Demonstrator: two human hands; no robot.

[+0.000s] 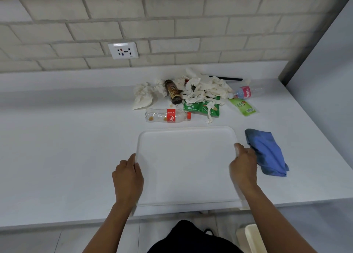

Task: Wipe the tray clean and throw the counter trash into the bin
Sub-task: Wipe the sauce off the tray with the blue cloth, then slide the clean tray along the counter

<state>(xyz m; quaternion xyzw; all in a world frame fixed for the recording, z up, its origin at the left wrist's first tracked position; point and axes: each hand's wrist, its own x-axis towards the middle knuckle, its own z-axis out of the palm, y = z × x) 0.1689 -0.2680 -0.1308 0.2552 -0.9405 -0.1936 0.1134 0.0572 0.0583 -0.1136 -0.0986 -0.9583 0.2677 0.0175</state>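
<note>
A white tray (186, 163) lies flat at the counter's front edge. My left hand (127, 178) grips its left rim and my right hand (243, 166) grips its right rim. A blue cloth (267, 151) lies crumpled just right of the tray, touching my right hand. Behind the tray sits a trash heap: an empty cola bottle (168, 115) on its side, a brown bottle (173, 91), crumpled tissues (202, 88), green wrappers (202, 107) and a clear water bottle with a pink label (245, 92).
A white bin (252, 237) stands on the floor at the lower right, below the counter. A wall socket (123, 50) sits in the brick wall. A black stick (225, 78) lies behind the tissues. A grey panel (324, 81) bounds the counter's right side.
</note>
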